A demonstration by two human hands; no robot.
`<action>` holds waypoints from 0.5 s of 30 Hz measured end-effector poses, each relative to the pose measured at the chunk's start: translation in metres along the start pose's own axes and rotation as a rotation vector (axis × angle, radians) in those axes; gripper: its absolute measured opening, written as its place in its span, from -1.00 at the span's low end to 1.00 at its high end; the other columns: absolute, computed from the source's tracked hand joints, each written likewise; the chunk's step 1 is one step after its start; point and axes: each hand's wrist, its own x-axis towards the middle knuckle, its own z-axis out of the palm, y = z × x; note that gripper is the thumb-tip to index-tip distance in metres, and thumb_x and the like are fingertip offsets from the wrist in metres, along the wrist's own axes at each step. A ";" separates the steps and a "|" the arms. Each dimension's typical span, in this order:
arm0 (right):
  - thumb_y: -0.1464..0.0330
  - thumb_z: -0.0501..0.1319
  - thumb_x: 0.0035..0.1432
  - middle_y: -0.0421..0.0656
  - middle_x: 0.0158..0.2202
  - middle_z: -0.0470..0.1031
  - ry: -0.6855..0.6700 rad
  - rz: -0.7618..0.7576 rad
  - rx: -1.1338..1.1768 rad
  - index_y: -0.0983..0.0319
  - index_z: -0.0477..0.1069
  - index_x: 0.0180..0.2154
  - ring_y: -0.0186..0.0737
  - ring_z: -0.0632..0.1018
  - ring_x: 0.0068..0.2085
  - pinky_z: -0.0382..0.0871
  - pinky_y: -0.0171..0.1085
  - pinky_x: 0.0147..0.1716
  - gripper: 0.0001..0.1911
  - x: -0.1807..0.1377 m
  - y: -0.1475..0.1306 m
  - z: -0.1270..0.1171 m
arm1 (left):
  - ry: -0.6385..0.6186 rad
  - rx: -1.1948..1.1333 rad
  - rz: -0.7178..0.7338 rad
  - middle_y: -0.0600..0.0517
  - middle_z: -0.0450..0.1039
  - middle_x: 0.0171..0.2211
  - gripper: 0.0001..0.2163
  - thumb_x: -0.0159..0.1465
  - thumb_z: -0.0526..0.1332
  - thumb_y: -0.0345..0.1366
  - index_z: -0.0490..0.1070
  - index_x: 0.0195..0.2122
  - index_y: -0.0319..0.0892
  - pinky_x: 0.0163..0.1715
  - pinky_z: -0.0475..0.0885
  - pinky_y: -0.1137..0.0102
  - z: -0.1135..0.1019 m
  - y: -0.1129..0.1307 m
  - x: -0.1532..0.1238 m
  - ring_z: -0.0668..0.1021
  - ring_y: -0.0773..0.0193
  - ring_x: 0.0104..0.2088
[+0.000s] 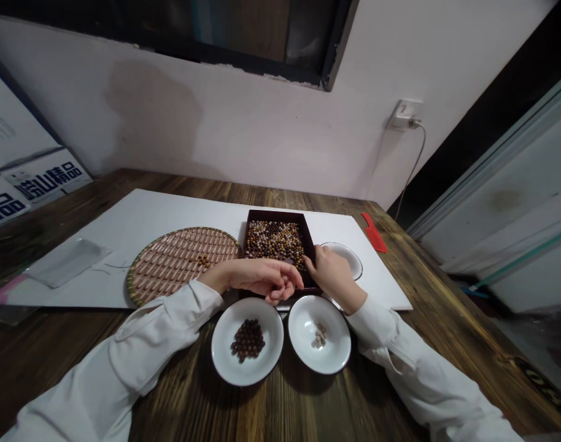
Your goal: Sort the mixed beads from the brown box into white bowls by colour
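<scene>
My left hand (269, 279) is over the front of a dark red square box (310, 239), its fingers loosely curled; whatever they hold, if anything, is hidden. The box holds many small round beads (275, 238) in brown, yellow, pale and dark shades. At the box's right side, my right hand (332, 270) grips the rim, thumb on the inner side. Just below my hands stand two white bowls. Dark brown beads (248, 339) lie in the left bowl (223, 362); a few pale beads (319, 335) lie in the right bowl (331, 362).
A round woven tray (165, 264) with some yellow-brown beads (203, 261) lies left of the box. Behind my right hand is another white dish (352, 261). A white board (382, 288), clear plastic bag (69, 261) and red tool (375, 234) rest on the wooden table (179, 393).
</scene>
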 end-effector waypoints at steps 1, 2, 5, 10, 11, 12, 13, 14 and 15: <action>0.15 -0.03 0.36 0.00 -0.17 0.50 0.001 0.000 0.000 0.29 0.31 -0.09 -0.13 0.58 -0.23 0.25 -0.29 -0.44 -0.65 0.000 0.000 0.000 | -0.005 0.002 0.001 0.07 0.38 -0.46 -0.78 0.15 0.16 -0.49 0.40 -0.15 -0.27 -0.51 0.34 0.54 0.000 0.000 0.000 0.40 0.46 -0.52; 0.15 -0.03 0.36 0.00 -0.17 0.50 0.001 0.000 -0.001 0.29 0.31 -0.10 -0.13 0.58 -0.23 0.25 -0.30 -0.44 -0.65 0.000 0.000 0.000 | -0.008 0.004 0.002 0.07 0.39 -0.46 -0.78 0.15 0.16 -0.48 0.40 -0.16 -0.27 -0.50 0.35 0.54 0.000 0.000 0.000 0.41 0.45 -0.52; 0.16 -0.02 0.36 -0.01 -0.17 0.50 0.005 0.000 0.000 0.29 0.31 -0.10 -0.12 0.58 -0.23 0.24 -0.29 -0.45 -0.65 0.000 0.000 0.000 | -0.010 0.018 0.011 0.05 0.41 -0.45 -0.81 0.19 0.14 -0.45 0.39 -0.16 -0.27 -0.49 0.37 0.52 0.000 0.001 0.000 0.44 0.43 -0.52; 0.16 -0.02 0.35 -0.02 -0.17 0.51 0.002 0.005 0.013 0.30 0.32 -0.10 -0.11 0.59 -0.24 0.24 -0.28 -0.46 -0.65 0.000 0.000 0.000 | -0.010 0.035 0.017 0.03 0.45 -0.44 -0.83 0.23 0.11 -0.44 0.36 -0.15 -0.26 -0.49 0.38 0.51 0.002 0.002 -0.001 0.47 0.43 -0.53; 0.16 -0.01 0.35 -0.02 -0.17 0.51 0.003 0.004 0.014 0.30 0.32 -0.10 -0.11 0.59 -0.23 0.24 -0.28 -0.46 -0.65 0.000 0.000 0.000 | -0.010 0.035 0.017 0.03 0.45 -0.44 -0.83 0.22 0.11 -0.45 0.36 -0.15 -0.25 -0.48 0.38 0.51 0.002 0.002 -0.001 0.47 0.43 -0.53; 0.16 -0.01 0.35 -0.02 -0.17 0.51 0.006 0.004 0.015 0.30 0.32 -0.09 -0.11 0.59 -0.23 0.24 -0.28 -0.45 -0.65 0.000 0.000 0.000 | -0.012 0.036 0.019 0.04 0.45 -0.44 -0.82 0.22 0.12 -0.45 0.36 -0.14 -0.25 -0.48 0.38 0.50 0.002 0.002 -0.001 0.48 0.43 -0.53; 0.16 -0.01 0.35 -0.03 -0.17 0.51 0.011 0.001 0.015 0.30 0.32 -0.10 -0.10 0.59 -0.23 0.24 -0.28 -0.45 -0.65 0.000 0.000 0.000 | -0.017 0.039 0.022 0.04 0.45 -0.44 -0.81 0.21 0.13 -0.45 0.36 -0.14 -0.25 -0.47 0.39 0.50 0.002 0.002 -0.001 0.48 0.42 -0.53; 0.16 -0.01 0.35 -0.03 -0.17 0.51 0.016 -0.001 0.015 0.30 0.32 -0.10 -0.10 0.59 -0.23 0.24 -0.28 -0.45 -0.65 0.000 0.001 0.000 | -0.024 0.043 0.026 0.04 0.45 -0.43 -0.80 0.20 0.14 -0.45 0.36 -0.13 -0.25 -0.47 0.39 0.50 0.002 0.002 -0.001 0.49 0.42 -0.52; 0.16 -0.01 0.35 -0.03 -0.17 0.51 0.019 -0.001 0.013 0.30 0.33 -0.10 -0.09 0.59 -0.23 0.24 -0.27 -0.46 -0.65 0.000 0.001 0.001 | -0.031 0.048 0.029 0.04 0.46 -0.42 -0.79 0.19 0.15 -0.45 0.36 -0.13 -0.25 -0.46 0.39 0.50 0.002 0.002 -0.001 0.49 0.42 -0.51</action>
